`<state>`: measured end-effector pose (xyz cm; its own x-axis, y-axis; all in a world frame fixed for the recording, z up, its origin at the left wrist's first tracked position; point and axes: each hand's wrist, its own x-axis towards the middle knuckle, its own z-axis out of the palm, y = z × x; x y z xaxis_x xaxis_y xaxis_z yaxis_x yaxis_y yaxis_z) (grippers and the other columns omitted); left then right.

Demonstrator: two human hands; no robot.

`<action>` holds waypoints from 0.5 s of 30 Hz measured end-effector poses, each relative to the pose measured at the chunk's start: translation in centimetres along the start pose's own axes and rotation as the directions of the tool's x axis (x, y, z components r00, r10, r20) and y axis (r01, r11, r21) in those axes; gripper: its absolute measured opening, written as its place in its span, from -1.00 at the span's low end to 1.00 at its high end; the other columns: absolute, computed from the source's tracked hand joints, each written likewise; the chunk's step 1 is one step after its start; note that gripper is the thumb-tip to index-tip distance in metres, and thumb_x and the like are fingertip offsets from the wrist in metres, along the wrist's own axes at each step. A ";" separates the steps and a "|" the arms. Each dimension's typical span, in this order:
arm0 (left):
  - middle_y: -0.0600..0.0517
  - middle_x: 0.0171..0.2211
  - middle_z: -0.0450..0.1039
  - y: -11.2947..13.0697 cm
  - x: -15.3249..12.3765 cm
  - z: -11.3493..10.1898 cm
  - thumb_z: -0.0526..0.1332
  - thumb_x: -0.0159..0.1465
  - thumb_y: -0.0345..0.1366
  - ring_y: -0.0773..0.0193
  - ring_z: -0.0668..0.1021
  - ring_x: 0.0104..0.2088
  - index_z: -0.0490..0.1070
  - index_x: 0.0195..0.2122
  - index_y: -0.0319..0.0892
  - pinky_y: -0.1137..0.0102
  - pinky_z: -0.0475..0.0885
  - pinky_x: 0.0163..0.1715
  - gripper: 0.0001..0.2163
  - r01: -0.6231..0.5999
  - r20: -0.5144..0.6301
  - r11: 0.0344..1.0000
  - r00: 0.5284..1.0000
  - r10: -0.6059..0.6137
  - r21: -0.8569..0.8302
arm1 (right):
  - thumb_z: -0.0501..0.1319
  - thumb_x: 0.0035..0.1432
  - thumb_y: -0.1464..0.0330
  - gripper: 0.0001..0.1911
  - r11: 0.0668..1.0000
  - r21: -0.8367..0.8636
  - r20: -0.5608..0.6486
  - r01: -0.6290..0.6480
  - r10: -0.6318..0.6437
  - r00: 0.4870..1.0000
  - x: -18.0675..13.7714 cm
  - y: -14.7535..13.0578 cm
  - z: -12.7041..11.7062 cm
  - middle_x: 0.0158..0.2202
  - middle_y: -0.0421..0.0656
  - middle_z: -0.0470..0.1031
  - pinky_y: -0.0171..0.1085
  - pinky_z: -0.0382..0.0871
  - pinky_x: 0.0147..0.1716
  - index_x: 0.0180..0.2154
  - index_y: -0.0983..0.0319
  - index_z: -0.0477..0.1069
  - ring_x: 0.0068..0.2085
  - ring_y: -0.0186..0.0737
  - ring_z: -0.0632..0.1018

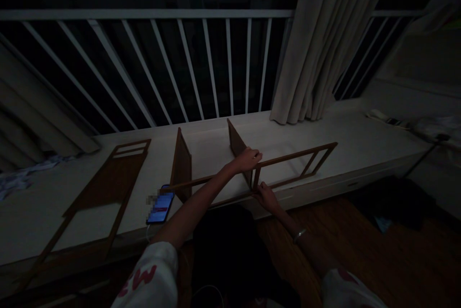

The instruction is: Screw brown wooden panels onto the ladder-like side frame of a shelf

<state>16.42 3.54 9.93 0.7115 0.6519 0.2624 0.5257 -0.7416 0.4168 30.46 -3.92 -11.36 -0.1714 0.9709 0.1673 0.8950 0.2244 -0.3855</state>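
A brown wooden shelf frame [288, 158] lies along the pale ledge, with two long rails and short crossbars at its right end. Two wooden panels stand up from it, a left panel [182, 164] and a middle panel [237, 140]. My left hand [248, 159] is closed on the upper rail where it meets the middle panel. Just below, my right hand [265, 197] has its fingers closed at the lower rail, by the foot of that panel. Its fingertips are partly hidden, and small parts at the joint are too dark to make out.
Left of the frame lies a second wooden frame [111, 173] with a panel, jutting over the front edge of the ledge [345, 128]. A lit phone [160, 207] with a cable lies between them. Behind are a white railing [187, 65] and a curtain [317, 48]. Dark cloth [389, 202] lies on the floor at right.
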 end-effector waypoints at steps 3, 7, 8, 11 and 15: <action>-0.02 -0.41 0.39 -0.4 -0.3 -0.3 -0.09 0.19 -0.41 0.30 0.40 -0.29 0.33 -0.35 -0.24 0.42 0.31 -0.24 -0.79 -0.038 -0.027 0.999 0.999 0.037 -0.033 | 0.14 0.05 0.28 -0.73 1.000 -0.002 -0.005 0.005 -0.005 1.000 -0.1 0.0 0.1 -0.23 -0.12 0.23 -0.30 0.20 -0.22 -0.16 0.20 0.29 -0.21 -0.22 0.34; -0.01 -0.31 0.39 -1.2 -0.5 -0.6 -0.09 0.15 -0.50 0.33 0.42 -0.27 0.29 -0.25 -0.22 0.43 0.32 -0.24 -0.77 -0.071 -0.037 0.989 0.997 0.066 -0.128 | 0.15 0.05 0.29 -0.71 1.000 0.005 -0.023 -0.004 0.005 1.000 -0.1 0.0 0.2 -0.23 -0.12 0.22 -0.29 0.20 -0.23 -0.15 0.19 0.28 -0.21 -0.21 0.33; -0.01 -0.31 0.39 -1.5 -0.5 -0.7 -0.09 0.15 -0.50 0.34 0.43 -0.28 0.29 -0.25 -0.23 0.43 0.33 -0.24 -0.77 -0.078 -0.030 0.986 0.997 0.075 -0.148 | 0.14 0.05 0.29 -0.70 1.000 0.010 -0.030 -0.001 0.002 1.000 -0.1 0.0 0.3 -0.23 -0.12 0.22 -0.29 0.20 -0.23 -0.14 0.19 0.27 -0.22 -0.21 0.33; -0.02 -0.32 0.41 -2.4 -0.3 -0.8 -0.06 0.11 -0.53 0.34 0.44 -0.29 0.33 -0.28 -0.25 0.41 0.33 -0.23 -0.76 -0.121 -0.006 0.974 0.993 0.122 -0.189 | 0.14 0.05 0.30 -0.71 1.000 0.020 -0.045 0.015 -0.015 0.999 -0.1 0.2 0.5 -0.23 -0.12 0.22 -0.29 0.21 -0.25 -0.14 0.18 0.27 -0.22 -0.21 0.33; -0.02 -0.33 0.41 -3.1 0.0 -0.6 -0.06 -0.04 -0.62 0.33 0.43 -0.27 0.39 -0.39 -0.28 0.39 0.32 -0.17 -0.70 -0.197 -0.013 0.955 0.980 0.199 -0.221 | 0.14 0.05 0.29 -0.73 0.999 0.013 -0.072 0.032 -0.031 0.997 0.0 0.5 0.8 -0.24 -0.11 0.22 -0.28 0.21 -0.25 -0.17 0.21 0.27 -0.22 -0.20 0.33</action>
<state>14.54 5.94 9.16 0.7955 0.4934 0.3517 0.2588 -0.8015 0.5391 30.53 -3.77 -12.29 -0.1686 0.9550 0.2440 0.8838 0.2560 -0.3915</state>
